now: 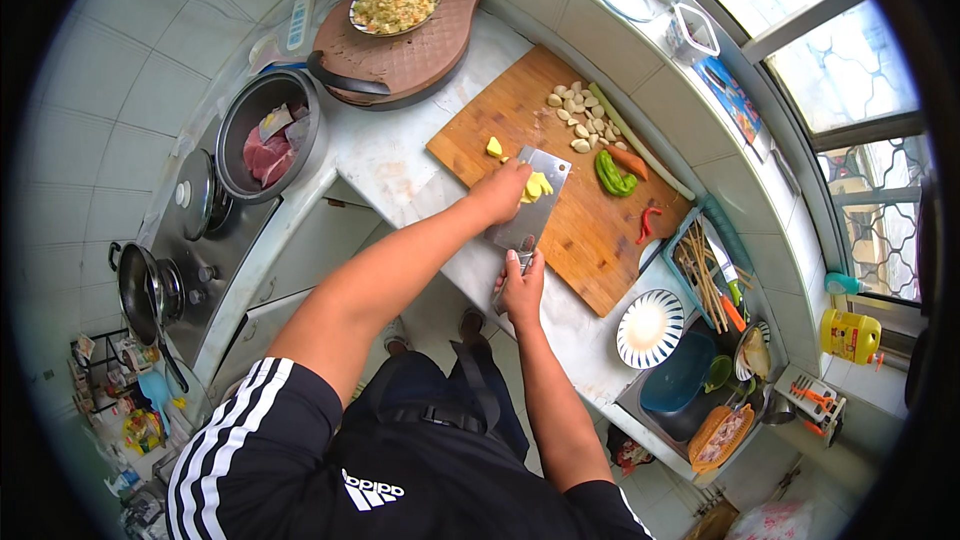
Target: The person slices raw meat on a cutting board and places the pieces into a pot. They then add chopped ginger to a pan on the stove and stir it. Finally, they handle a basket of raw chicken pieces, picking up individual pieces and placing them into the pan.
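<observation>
My right hand (pixel 523 285) grips the handle of a steel cleaver (pixel 529 217). Its broad blade lies flat over the near edge of a wooden cutting board (pixel 585 247). On the blade rest yellow slices (pixel 537 186), apparently ginger. My left hand (pixel 501 191) is at the blade beside them, its fingertips partly hidden. A loose yellow piece (pixel 493 147) lies on the board, left of the blade. Farther back are peeled garlic cloves (pixel 581 109) and a long green stalk (pixel 637 139). A green pepper (pixel 615 174), an orange carrot piece (pixel 628 160) and a red chili (pixel 646 225) lie to the right.
An electric griddle (pixel 397 60) carries a bowl of chopped food (pixel 397 4). A pot (pixel 311 135) with raw meat stands left; a wok (pixel 135 292) sits on the stove. Right are a striped plate (pixel 650 330), a basket of chopsticks (pixel 686 270) with a knife, and a sink (pixel 634 397).
</observation>
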